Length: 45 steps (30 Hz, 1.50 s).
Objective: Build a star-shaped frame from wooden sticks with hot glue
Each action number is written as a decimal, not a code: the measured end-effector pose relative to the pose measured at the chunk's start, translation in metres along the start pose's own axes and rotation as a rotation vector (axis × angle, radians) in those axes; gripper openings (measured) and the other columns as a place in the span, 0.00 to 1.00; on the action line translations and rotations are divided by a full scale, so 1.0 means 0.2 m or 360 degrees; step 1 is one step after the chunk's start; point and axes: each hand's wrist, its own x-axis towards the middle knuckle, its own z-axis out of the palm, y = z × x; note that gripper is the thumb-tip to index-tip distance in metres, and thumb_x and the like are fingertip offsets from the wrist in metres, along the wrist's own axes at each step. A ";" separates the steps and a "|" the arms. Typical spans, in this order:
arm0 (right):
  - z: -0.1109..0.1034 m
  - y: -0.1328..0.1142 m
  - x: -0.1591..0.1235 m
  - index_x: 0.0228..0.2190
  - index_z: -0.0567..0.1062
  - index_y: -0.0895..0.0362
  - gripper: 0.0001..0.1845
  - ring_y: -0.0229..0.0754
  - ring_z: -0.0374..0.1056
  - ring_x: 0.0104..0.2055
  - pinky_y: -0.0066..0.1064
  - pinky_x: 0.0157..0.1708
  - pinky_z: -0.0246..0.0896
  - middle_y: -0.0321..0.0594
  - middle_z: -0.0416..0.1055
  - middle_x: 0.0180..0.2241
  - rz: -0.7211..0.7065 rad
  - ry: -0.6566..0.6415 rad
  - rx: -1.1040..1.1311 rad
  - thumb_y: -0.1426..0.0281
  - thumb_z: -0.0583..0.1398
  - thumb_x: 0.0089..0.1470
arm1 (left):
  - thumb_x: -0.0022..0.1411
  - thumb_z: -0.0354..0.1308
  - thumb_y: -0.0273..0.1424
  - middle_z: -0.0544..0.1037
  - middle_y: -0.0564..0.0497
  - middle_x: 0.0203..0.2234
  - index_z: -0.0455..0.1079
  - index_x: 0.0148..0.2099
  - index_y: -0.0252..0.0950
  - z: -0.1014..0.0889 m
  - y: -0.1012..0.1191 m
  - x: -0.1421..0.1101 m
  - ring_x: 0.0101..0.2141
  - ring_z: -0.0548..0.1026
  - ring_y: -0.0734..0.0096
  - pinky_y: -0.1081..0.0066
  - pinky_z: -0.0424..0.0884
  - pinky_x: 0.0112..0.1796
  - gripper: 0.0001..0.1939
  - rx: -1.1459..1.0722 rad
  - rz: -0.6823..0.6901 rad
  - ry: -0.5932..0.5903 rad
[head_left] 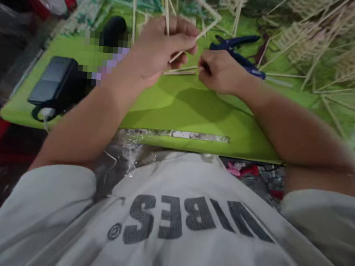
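Evidently the folded strip [208, 27] is a slight thing: pale, narrow, straw-like, bent to a sharp corner above and to the right of the left hand [159, 45], with one end showing below the fingers. The left hand pinches it between thumb and fingertips, the grip narrow and closed on the strip. Another upright strip [167, 7] rises by the same hand's knuckles; whether the hand holds that one too cannot be told.

The right hand [220, 73] is curled close beside, its fingers bent inward near some loose strips [180, 72] on the green table [198, 106]. Whether anything sits inside that curl is hidden, so its grip cannot be judged.

By its look, the folded strip should weigh almost nothing and be fairly stiff along its straight runs, springy rather than limp. The corner is probably its weak spot, liable to crack or open if pressed hard. A light pinch on a straight run, near the bend but not on it, would likely steady it best; held far out at an end, it would probably swing and flex. Its surface seems dry, so slipping looks a smaller risk than splitting.

The dark blue hand tool [240, 41] lies just beyond the right hand, with woven pieces [307, 41] farther right.
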 end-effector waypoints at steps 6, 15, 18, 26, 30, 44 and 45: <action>-0.06 -0.03 -0.05 0.31 0.53 0.43 0.20 0.44 0.52 0.35 0.43 0.43 0.50 0.36 0.64 0.31 -0.0032 -0.0048 -0.0032 0.63 0.55 0.77 | 0.78 0.69 0.25 0.84 0.48 0.36 0.85 0.43 0.41 0.03 0.05 -0.02 0.31 0.75 0.73 0.70 0.72 0.32 0.08 -0.0003 -0.0029 0.0032; -0.01 -0.13 -0.12 0.47 0.85 0.54 0.21 0.48 0.69 0.39 0.44 0.46 0.65 0.47 0.85 0.42 -0.0260 -0.0187 0.0057 0.54 0.57 0.78 | 0.81 0.69 0.24 0.86 0.52 0.37 0.84 0.48 0.38 0.00 0.06 -0.03 0.32 0.77 0.74 0.71 0.74 0.35 0.05 0.0026 -0.0045 -0.0011; -0.01 -0.15 -0.14 0.48 0.88 0.53 0.20 0.53 0.77 0.47 0.47 0.55 0.72 0.50 0.87 0.48 -0.0380 -0.0272 0.0066 0.58 0.58 0.78 | 0.81 0.69 0.24 0.86 0.52 0.37 0.83 0.49 0.38 0.00 0.06 -0.02 0.32 0.77 0.74 0.70 0.74 0.35 0.04 0.0036 -0.0082 0.0018; -0.04 -0.35 -0.14 0.44 0.87 0.58 0.20 0.52 0.79 0.44 0.43 0.47 0.70 0.52 0.86 0.47 -0.0278 -0.0414 -0.0542 0.70 0.56 0.81 | 0.76 0.73 0.29 0.89 0.51 0.38 0.86 0.46 0.42 0.07 -0.03 -0.01 0.32 0.75 0.71 0.67 0.77 0.36 0.02 0.0118 -0.0124 0.0041; -0.04 -0.40 -0.13 0.46 0.86 0.61 0.17 0.52 0.80 0.45 0.43 0.46 0.67 0.56 0.86 0.49 -0.0321 -0.0483 -0.0691 0.76 0.56 0.79 | 0.73 0.76 0.32 0.87 0.50 0.36 0.86 0.43 0.43 0.10 -0.03 -0.01 0.31 0.79 0.71 0.69 0.78 0.35 0.03 0.0128 -0.0181 0.0128; -0.03 -0.37 -0.18 0.49 0.84 0.60 0.20 0.51 0.78 0.41 0.43 0.43 0.61 0.53 0.85 0.49 -0.0355 -0.0472 -0.0665 0.71 0.52 0.83 | 0.73 0.77 0.35 0.88 0.49 0.38 0.87 0.45 0.44 0.04 -0.05 0.01 0.32 0.81 0.70 0.66 0.79 0.36 0.03 0.0169 -0.0109 0.0096; -0.02 -0.37 -0.18 0.50 0.84 0.60 0.20 0.51 0.78 0.40 0.43 0.42 0.60 0.54 0.85 0.49 -0.0354 -0.0452 -0.0689 0.70 0.52 0.83 | 0.72 0.77 0.36 0.88 0.49 0.38 0.87 0.46 0.44 0.04 -0.05 0.01 0.33 0.82 0.69 0.66 0.79 0.36 0.03 0.0185 -0.0113 0.0103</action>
